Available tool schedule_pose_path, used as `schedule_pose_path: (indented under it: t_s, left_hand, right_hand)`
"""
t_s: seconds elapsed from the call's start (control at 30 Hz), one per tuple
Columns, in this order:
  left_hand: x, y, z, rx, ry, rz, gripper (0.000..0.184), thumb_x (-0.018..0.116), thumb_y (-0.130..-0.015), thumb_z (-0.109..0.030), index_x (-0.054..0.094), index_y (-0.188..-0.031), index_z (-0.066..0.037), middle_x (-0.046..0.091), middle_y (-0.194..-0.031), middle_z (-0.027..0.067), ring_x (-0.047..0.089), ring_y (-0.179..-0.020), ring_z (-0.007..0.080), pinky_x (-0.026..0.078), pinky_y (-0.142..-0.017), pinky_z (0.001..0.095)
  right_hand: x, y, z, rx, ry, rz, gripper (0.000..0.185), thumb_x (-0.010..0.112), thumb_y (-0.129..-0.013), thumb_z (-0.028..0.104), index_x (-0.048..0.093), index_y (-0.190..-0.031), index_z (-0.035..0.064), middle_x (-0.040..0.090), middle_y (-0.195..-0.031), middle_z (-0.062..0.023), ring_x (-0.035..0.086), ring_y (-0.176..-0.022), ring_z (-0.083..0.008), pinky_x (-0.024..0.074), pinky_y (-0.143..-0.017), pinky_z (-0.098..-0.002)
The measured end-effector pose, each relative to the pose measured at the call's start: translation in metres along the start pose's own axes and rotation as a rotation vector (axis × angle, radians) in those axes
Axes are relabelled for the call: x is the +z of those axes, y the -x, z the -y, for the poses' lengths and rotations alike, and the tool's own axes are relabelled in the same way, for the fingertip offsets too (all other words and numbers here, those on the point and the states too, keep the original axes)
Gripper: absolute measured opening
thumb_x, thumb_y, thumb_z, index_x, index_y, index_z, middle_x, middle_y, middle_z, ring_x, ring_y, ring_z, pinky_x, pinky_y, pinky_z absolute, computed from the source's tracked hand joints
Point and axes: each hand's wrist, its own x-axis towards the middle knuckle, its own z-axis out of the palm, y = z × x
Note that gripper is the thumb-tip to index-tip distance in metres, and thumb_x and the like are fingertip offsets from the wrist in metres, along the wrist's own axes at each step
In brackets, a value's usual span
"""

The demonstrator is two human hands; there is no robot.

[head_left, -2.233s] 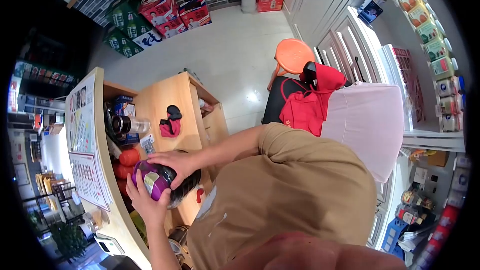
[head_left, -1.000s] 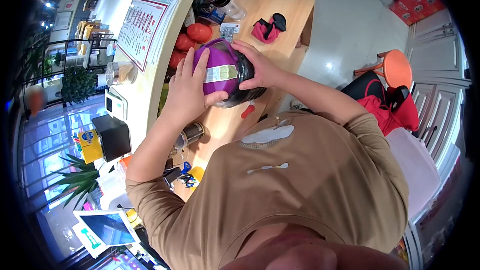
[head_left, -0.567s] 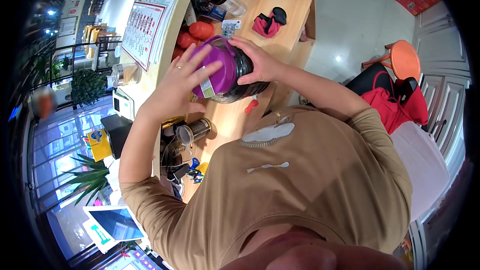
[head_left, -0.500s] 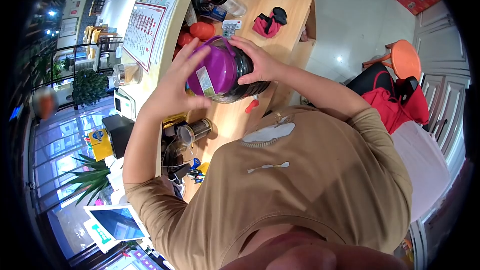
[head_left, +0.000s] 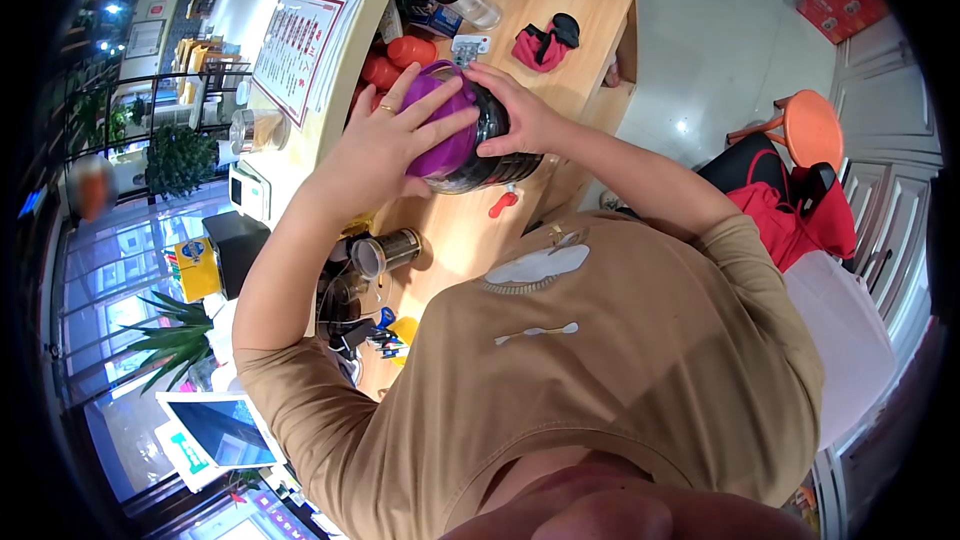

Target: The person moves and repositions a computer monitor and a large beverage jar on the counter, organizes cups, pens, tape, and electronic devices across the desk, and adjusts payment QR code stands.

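Note:
A large clear plastic jar (head_left: 492,130) with dark contents and a purple lid (head_left: 447,145) is tilted above the wooden counter, its lid end facing left. My left hand (head_left: 405,130), with a ring on one finger, lies across the lid, the fingers curved over its top and the thumb at its lower edge. Around the jar's right side, just behind the lid, wraps my right hand (head_left: 520,112). A thin purple carrying loop stands at the lid's upper rim. Fingers cover much of the lid, and its white label is hidden.
The wooden counter (head_left: 585,0) holds a glass bottle (head_left: 470,5), a red-and-black cloth item (head_left: 545,43), red round objects (head_left: 410,50), a blister pack (head_left: 468,50), a small red object (head_left: 503,203) and a clear container (head_left: 388,253). An orange stool (head_left: 812,128) stands at right.
My left hand has moved from beside the lid onto it, covering the label. The right hand keeps its hold on the jar. The view has shifted slightly.

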Motion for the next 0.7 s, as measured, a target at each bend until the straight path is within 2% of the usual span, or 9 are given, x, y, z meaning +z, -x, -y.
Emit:
schedule_pose_path:
  t_s: [0.03,0.07,0.17,0.2,0.3,0.37,0.5,0.6,0.7]
  left_hand:
    - [0.000,-0.001,-0.006,-0.037,0.032,-0.004,0.103,0.083,-0.053,-0.028,0.029,-0.141,-0.024,0.025,-0.147,0.0072,0.024,-0.133,0.0393,0.030,-0.100,0.0572]
    - [0.006,-0.003,-0.006,-0.136,0.159,-0.051,0.105,0.083,-0.054,-0.031,0.026,-0.142,-0.019,0.023,-0.147,0.0143,0.024,-0.132,0.0416,0.028,-0.102,0.0557]
    - [0.030,-0.004,0.010,-0.338,0.197,-0.162,0.108,0.083,-0.055,-0.034,0.023,-0.142,-0.010,0.024,-0.144,0.0221,0.026,-0.130,0.0422,0.029,-0.105,0.0493]
    - [0.033,-0.006,0.012,-0.354,0.354,-0.102,0.105,0.082,-0.057,-0.032,0.025,-0.141,-0.007,0.027,-0.140,0.0277,0.035,-0.127,0.0407,0.036,-0.101,0.0396]
    - [0.030,-0.005,0.014,-0.265,0.348,-0.140,0.103,0.082,-0.057,-0.029,0.027,-0.141,-0.008,0.029,-0.140,0.0265,0.037,-0.126,0.0398,0.038,-0.100,0.0401]
    - [0.030,-0.005,0.012,-0.259,0.361,-0.156,0.102,0.082,-0.055,-0.029,0.029,-0.139,-0.005,0.030,-0.139,0.0256,0.037,-0.125,0.0403,0.035,-0.102,0.0408]
    - [0.038,-0.001,0.015,-0.213,0.368,-0.215,0.101,0.082,-0.055,-0.029,0.031,-0.137,-0.003,0.030,-0.139,0.0256,0.037,-0.124,0.0404,0.034,-0.103,0.0408]
    - [0.044,0.007,0.015,-0.194,0.401,-0.310,0.091,0.076,-0.063,-0.026,0.031,-0.138,-0.004,0.029,-0.141,0.0257,0.036,-0.126,0.0391,0.032,-0.104,0.0402]
    - [0.087,0.015,0.032,-0.303,0.663,-0.643,0.076,0.066,-0.076,-0.023,0.028,-0.140,-0.003,0.027,-0.143,0.0237,0.033,-0.130,0.0356,0.029,-0.106,0.0389]
  right_hand:
    - [0.001,0.000,0.000,-0.003,-0.016,-0.004,0.101,0.075,-0.063,0.051,0.027,-0.139,0.0052,0.024,-0.144,-0.0214,0.024,-0.134,-0.0354,0.0228,-0.109,-0.0422]
    - [0.001,0.001,0.000,-0.007,-0.034,-0.010,0.101,0.075,-0.063,0.051,0.027,-0.139,0.0054,0.024,-0.144,-0.0215,0.024,-0.134,-0.0355,0.0226,-0.109,-0.0424]
    - [0.000,-0.001,0.003,-0.001,0.003,-0.032,0.100,0.077,-0.060,0.051,0.032,-0.137,0.0057,0.029,-0.141,-0.0241,0.029,-0.132,-0.0366,0.0270,-0.107,-0.0411]
    - [0.000,0.000,0.002,0.002,0.002,-0.034,0.100,0.077,-0.060,0.051,0.032,-0.137,0.0058,0.029,-0.141,-0.0241,0.029,-0.131,-0.0368,0.0270,-0.107,-0.0413]
    - [0.001,0.000,0.002,0.018,0.012,-0.031,0.101,0.076,-0.061,0.052,0.030,-0.138,0.0060,0.027,-0.142,-0.0235,0.027,-0.132,-0.0369,0.0254,-0.107,-0.0423]
    - [0.002,0.004,0.005,0.050,0.038,-0.009,0.102,0.075,-0.063,0.053,0.027,-0.139,0.0059,0.024,-0.143,-0.0221,0.024,-0.134,-0.0365,0.0223,-0.109,-0.0436]
    - [0.005,0.004,0.004,0.036,0.029,-0.043,0.103,0.075,-0.061,0.054,0.028,-0.138,0.0051,0.025,-0.143,-0.0227,0.025,-0.133,-0.0372,0.0236,-0.108,-0.0430]
    - [0.005,0.003,0.005,0.016,0.050,-0.065,0.102,0.077,-0.060,0.052,0.030,-0.138,0.0042,0.027,-0.142,-0.0240,0.027,-0.132,-0.0378,0.0249,-0.108,-0.0419]
    - [0.005,0.006,0.002,0.058,-0.029,-0.075,0.098,0.074,-0.066,0.047,0.026,-0.140,0.0038,0.025,-0.144,-0.0225,0.023,-0.135,-0.0346,0.0207,-0.110,-0.0401]
